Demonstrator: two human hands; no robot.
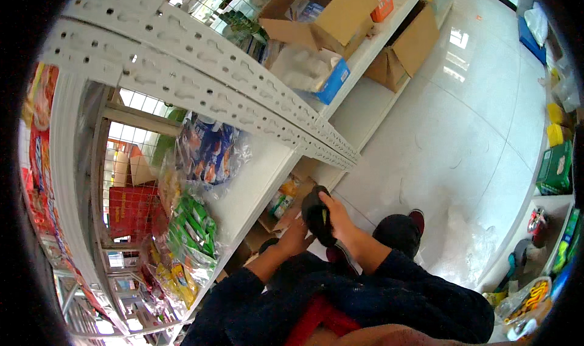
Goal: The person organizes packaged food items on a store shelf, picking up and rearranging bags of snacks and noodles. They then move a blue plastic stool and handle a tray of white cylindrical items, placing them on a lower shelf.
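Observation:
My right hand (pixel 342 222) is closed around a black, rounded, elongated object (pixel 316 214) with a small yellow-green mark on its side. What kind of thing it is, I cannot make out. Just left of it is my left hand (pixel 294 239), its fingers partly hidden and too small to read, so I cannot tell whether they grip anything. Both hands are low beside the shelf's front edge. Beyond the left hand, an open cardboard box (pixel 306 188) on the bottom shelf holds yellow, green and white packets (pixel 282 201).
A white perforated shelf post (pixel 207 72) slants across the upper left. Bagged green packets (pixel 193 227) and blue packets (pixel 210 148) lie on the shelf (pixel 258 169). Farther away are cardboard boxes (pixel 347 17) and a blue box (pixel 333 81). Pale tiled floor (pixel 444 139) spreads to the right.

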